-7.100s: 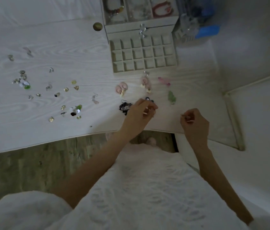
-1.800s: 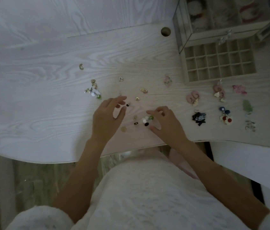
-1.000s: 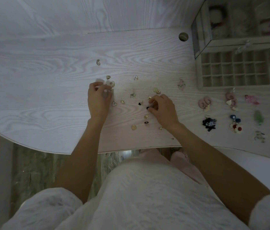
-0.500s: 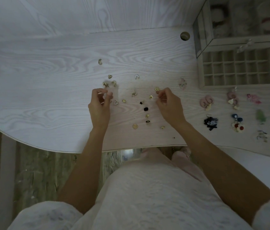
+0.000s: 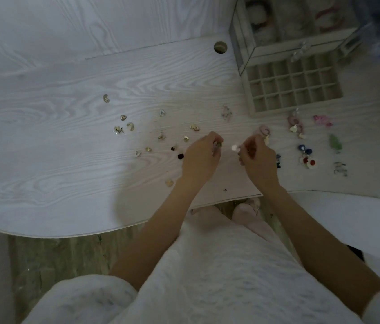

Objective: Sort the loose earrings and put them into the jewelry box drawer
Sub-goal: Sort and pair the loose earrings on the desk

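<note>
Two hands pinch small earrings above the worktop's near edge.

The left hand (image 5: pixel 202 155) and right hand (image 5: pixel 256 157) each have fingers curled on a tiny piece; a slip here could bounce it off the near edge onto the floor. Loose earrings (image 5: pixel 123 129) lie scattered mid-worktop, sorted pairs (image 5: pixel 305 157) toward the right, easily muddled by a passing sleeve. The drawer (image 5: pixel 294 86) sits open at the far right corner.

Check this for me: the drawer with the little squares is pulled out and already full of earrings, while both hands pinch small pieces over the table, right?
Not quite. In the head view the drawer is pulled out, but its squares look empty. The left hand and right hand each pinch a small piece.
</note>
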